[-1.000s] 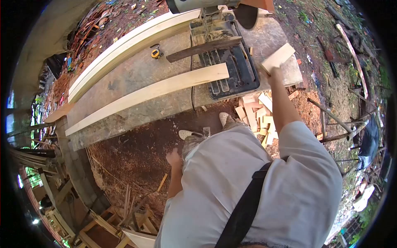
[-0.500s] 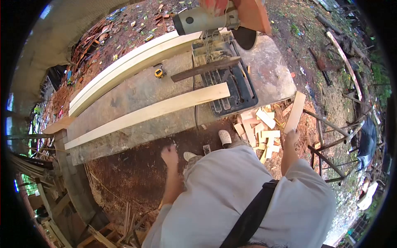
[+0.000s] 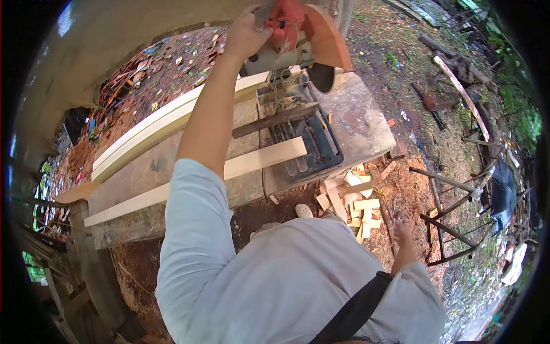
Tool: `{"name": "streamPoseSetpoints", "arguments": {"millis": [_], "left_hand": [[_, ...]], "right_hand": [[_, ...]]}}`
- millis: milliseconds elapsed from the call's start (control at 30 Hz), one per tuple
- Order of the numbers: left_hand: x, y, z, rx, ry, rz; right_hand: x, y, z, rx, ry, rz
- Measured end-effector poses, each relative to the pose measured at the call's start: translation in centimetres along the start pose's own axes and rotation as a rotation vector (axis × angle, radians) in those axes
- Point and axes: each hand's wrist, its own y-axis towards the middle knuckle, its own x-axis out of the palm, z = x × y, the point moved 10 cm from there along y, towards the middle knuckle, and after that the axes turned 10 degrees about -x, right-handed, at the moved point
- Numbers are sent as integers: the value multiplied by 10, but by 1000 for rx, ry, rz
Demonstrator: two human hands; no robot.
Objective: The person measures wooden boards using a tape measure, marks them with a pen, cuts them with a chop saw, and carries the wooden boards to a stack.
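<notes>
My left hand (image 3: 246,35) grips the red handle of a chop saw (image 3: 286,28), its arm stretched across the bench. The saw head is raised, with an orange guard and a dark blade. Below it, a long pale board (image 3: 252,161) lies with its right end on the saw's black base (image 3: 321,143). A dark wooden strip (image 3: 275,120) crosses the base behind that board. Low on the right, my right hand (image 3: 403,236) is open and slightly blurred, holding nothing. It is nearest to a heap of pale offcuts (image 3: 366,204) on the ground.
More long boards (image 3: 137,140) lie along the bench's (image 3: 361,120) far edge. A metal frame stand (image 3: 452,189) is at the right. Sawdust and wood scraps cover the ground, and a pale clog (image 3: 303,211) shows by the bench.
My left hand has risen from beside the bench onto the saw handle. My right hand has let go of a short offcut, which now seems to lie on the heap.
</notes>
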Motion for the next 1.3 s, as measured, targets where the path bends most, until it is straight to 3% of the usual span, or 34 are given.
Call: {"name": "streamPoseSetpoints", "arguments": {"millis": [33,100,167,233,300,400,467,533,667,733,800,900,933,967,1033,1167,1233,1300], "left_hand": [[20,10,-7,35,-31,-30],[72,26,-46,-86,-138,-188],[69,25,-24,-78,-252,-170],[65,20,-8,-113,-316,-182],[51,19,0,-57,-183,-86],[50,20,6,-140,-124,-67],[52,20,-6,-202,-154,-69],[67,22,-7,-10,-290,-232],[27,7,-1,-37,-381,-280],[-7,2,-20,-90,-157,-72],[-43,-32,-57,-178,-200,172],[-68,-128,-138,-489,-116,289],[-73,-164,-163,-599,-100,291],[-73,-193,-188,-681,-51,257],[-85,-212,-208,-770,8,238],[-115,-197,-188,-691,-69,261],[-124,-203,-186,-773,-133,248],[-119,-235,-204,-832,77,161]], "right_hand": [[-12,-14,28,134,41,-35],[-26,-79,48,317,437,57],[-46,-141,49,343,435,215],[-61,-147,125,384,504,185],[-59,-173,143,422,565,152],[-58,-221,150,490,662,377],[-50,-225,147,479,673,328],[-40,-223,145,468,685,276],[-34,-205,125,435,580,163],[-31,-192,105,439,505,144],[-22,-190,56,304,586,137],[-13,-171,37,240,485,49],[-10,-194,-1,274,409,150],[-12,-185,5,273,401,141],[-3,-165,6,297,260,-7],[15,-140,-27,289,194,-69],[57,-129,-57,216,147,-276],[125,-145,-98,252,60,-592]]}}
